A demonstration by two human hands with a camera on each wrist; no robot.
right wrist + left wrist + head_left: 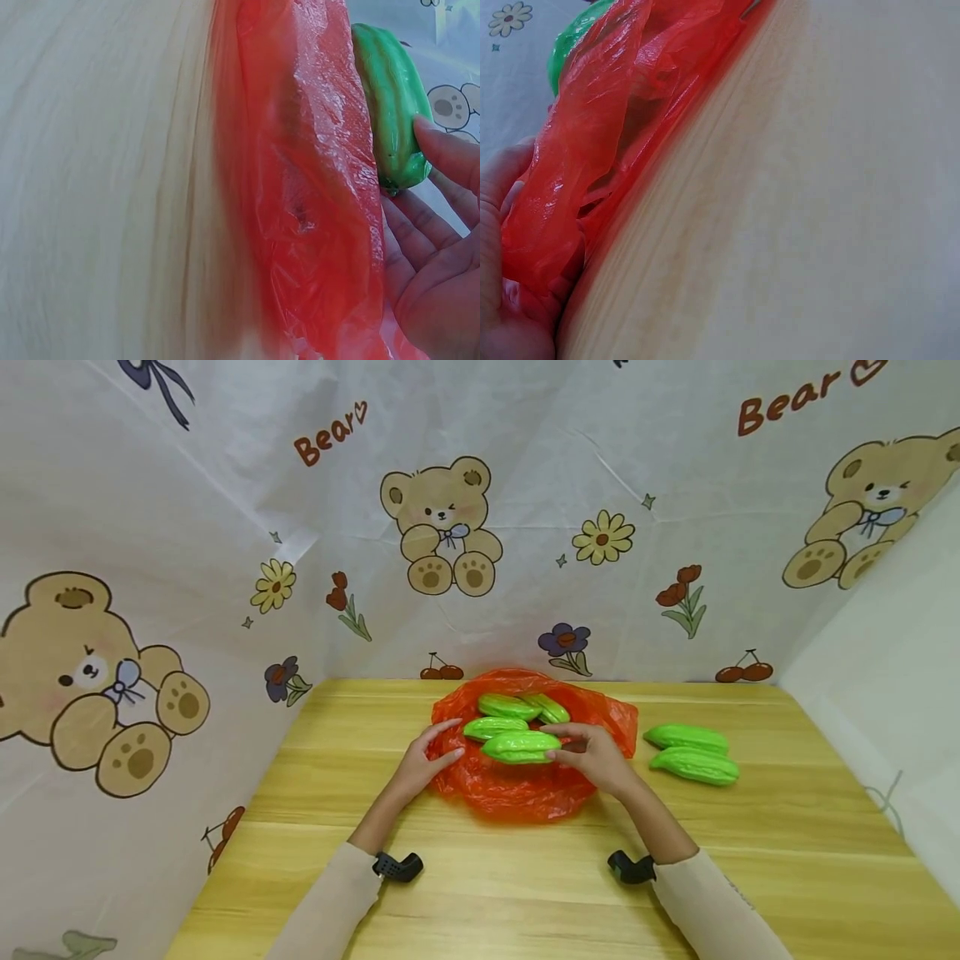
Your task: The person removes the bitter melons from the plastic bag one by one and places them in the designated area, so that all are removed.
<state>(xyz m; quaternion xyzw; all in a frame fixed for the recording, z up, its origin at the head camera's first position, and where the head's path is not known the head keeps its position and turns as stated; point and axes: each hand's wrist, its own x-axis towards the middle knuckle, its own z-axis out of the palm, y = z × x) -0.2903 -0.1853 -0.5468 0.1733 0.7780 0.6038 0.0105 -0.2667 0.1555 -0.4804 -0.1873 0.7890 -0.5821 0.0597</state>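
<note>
My right hand (602, 762) pinches one end of a glossy green bitter melon (519, 747) between thumb and fingers, over a red plastic bag (510, 793). In the right wrist view the thumb presses on the ridged bitter melon (391, 105), with fingers beneath its end. Several more bitter melons (508, 707) lie in the mouth of the bag, behind the held one. My left hand (417, 768) is at the bag's left side, thumb and fingers spread apart. The left wrist view shows crinkled red plastic (585, 150) against this hand, hiding part of the fingers.
Two bitter melons (693, 766) lie side by side on the wooden table (510, 893), right of the bag. A cloth printed with bears (517, 627) hangs behind and left of the table. A white wall (892, 677) stands at the right, with a thin cable (891, 795) near the table edge.
</note>
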